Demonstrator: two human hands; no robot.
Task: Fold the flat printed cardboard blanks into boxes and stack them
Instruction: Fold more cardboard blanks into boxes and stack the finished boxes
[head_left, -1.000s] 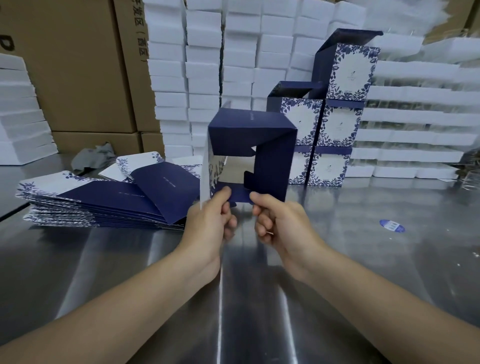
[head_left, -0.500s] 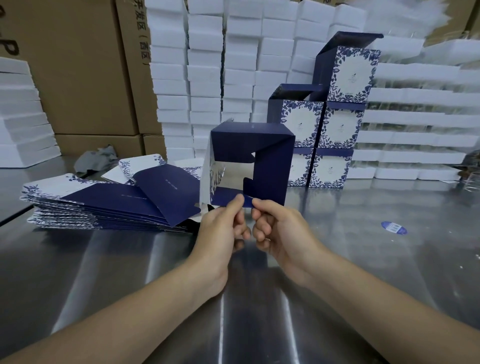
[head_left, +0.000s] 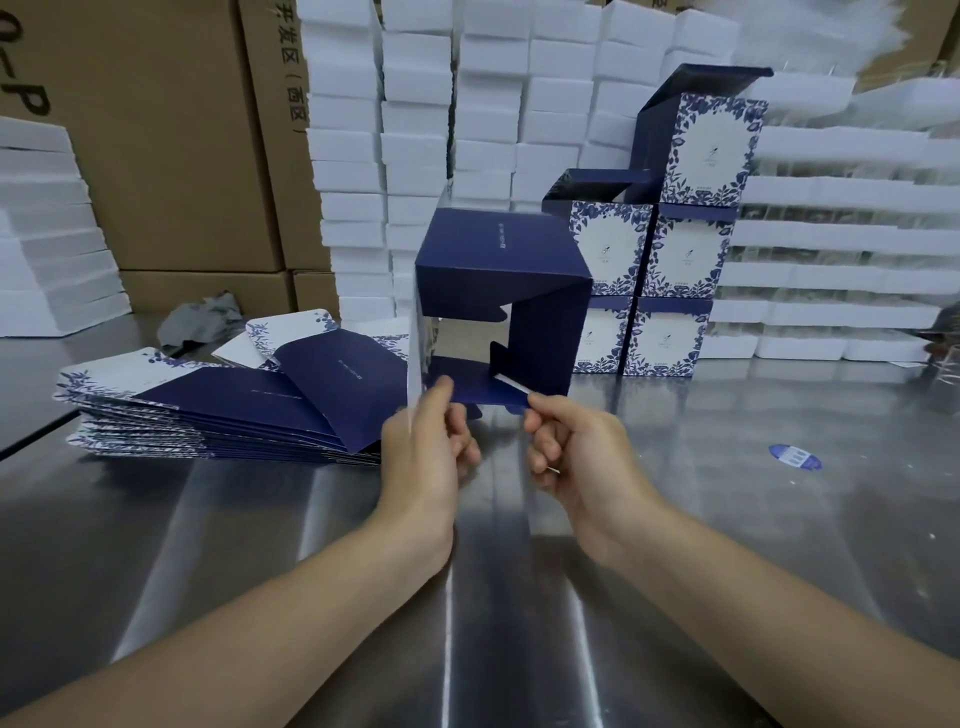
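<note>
Since half a second before, the hands had drawn slightly apart and the box had tipped, so that its dark top panel showed. The left hand pinched the bottom flap near its left end, thumb on top and fingers curled beneath. The right hand pinched the same flap at its right corner between thumb and forefinger, the other fingers curled in. The box, half-formed and navy, was held up above the surface, its near side open, with one side flap hanging down on the right.

To the left lay the blanks in a fanned pile on the surface, navy with white floral ends. Behind the box on the right stood the finished boxes, stacked in two columns; the top ones had their lids up. A blue sticker lay on the surface to the right. A grey rag lay behind the blanks. White foam blocks were stacked along the back, with brown cartons at the left.
</note>
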